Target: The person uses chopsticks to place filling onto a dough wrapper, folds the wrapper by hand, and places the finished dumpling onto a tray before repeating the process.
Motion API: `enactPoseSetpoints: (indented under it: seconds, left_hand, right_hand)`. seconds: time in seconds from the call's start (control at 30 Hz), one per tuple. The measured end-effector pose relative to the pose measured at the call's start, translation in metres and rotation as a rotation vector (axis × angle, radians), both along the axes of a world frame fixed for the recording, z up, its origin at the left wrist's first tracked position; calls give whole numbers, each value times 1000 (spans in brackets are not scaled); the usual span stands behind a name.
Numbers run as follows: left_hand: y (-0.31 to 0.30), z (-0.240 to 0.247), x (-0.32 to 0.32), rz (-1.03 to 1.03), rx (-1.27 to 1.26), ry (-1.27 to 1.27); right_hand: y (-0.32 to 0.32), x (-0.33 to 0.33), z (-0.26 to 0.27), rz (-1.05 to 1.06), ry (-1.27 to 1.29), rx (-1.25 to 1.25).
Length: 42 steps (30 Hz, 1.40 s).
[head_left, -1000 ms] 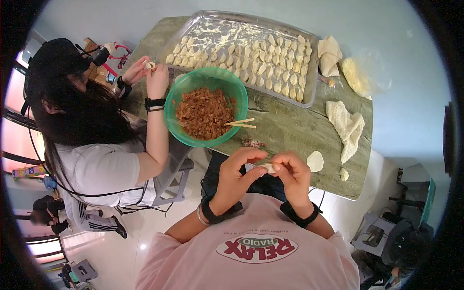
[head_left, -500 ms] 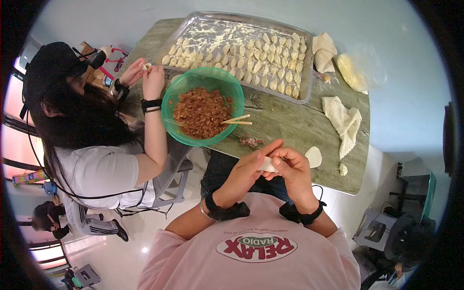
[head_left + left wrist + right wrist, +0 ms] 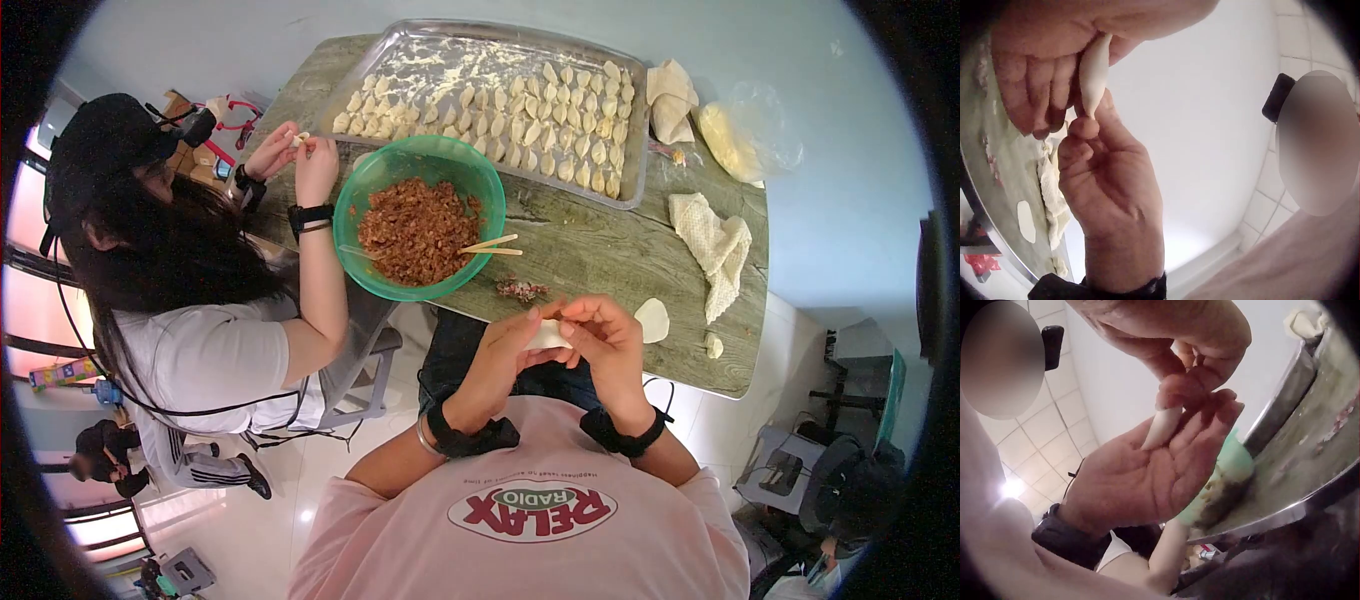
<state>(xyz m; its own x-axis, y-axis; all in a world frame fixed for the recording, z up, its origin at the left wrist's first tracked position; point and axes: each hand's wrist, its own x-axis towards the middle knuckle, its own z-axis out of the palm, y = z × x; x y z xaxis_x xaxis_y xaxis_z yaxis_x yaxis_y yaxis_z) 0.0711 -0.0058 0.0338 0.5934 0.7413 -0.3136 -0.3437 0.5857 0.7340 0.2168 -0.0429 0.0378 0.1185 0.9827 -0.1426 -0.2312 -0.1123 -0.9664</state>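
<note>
Between my two hands is a pale folded dumpling (image 3: pixel 548 336), slim with pointed ends in the left wrist view. My left hand (image 3: pixel 494 362) holds one end by the thumb, its other fingers stretched out behind. From the other side, my right hand (image 3: pixel 612 358) pinches the opposite end between thumb and fingertips. The right wrist view shows part of the dumpling (image 3: pixel 1162 428) against the left palm; the right fingertips cover the rest. Just right of my hands, a flat round wrapper (image 3: pixel 652 320) lies on the table, with a small dough lump (image 3: pixel 713 345) nearby.
A green bowl of meat filling (image 3: pixel 497 185) with chopsticks (image 3: pixel 492 248) stands left. Behind it, a metal tray (image 3: pixel 632 195) holds rows of dumplings. A crumpled cloth (image 3: pixel 712 245) and a bag of yellowish flour (image 3: pixel 728 140) lie right. Another person (image 3: pixel 200 300) sits left, handling a wrapper.
Both hands have shifted slightly and turned the dumpling between them. My left fingers have straightened compared with one second ago, while the right hand keeps its pinch.
</note>
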Motion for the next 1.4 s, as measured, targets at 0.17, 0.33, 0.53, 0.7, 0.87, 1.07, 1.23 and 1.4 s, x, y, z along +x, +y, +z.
enactPoseSetpoints:
  seconds: [0.17, 0.33, 0.53, 0.7, 0.87, 1.07, 1.23, 1.4]
  left_hand:
    - [4, -7, -5, -24, -6, 149]
    - [11, -17, -1, 66, -304, -339]
    - [4, -5, 15, 79, -204, -360]
    - [2, -9, 16, 138, -156, -280]
    - [-5, -5, 20, 207, -50, -86]
    - [-6, 5, 24, 278, 96, 35]
    - [-8, 9, 30, 411, 252, 174]
    - [-6, 5, 27, 342, 312, 231]
  right_hand:
    - [0, 4, 0, -29, -133, -106]
    - [12, -12, 2, -190, 228, -6]
    - [17, -10, -9, 165, 517, -201]
    - [21, -22, -2, 2, 542, -252]
    - [20, -29, -5, -32, 382, -195]
    - [20, -36, 1, -88, 241, -51]
    - [21, -40, 5, -166, 255, 2]
    - [22, -32, 3, -77, 244, 18]
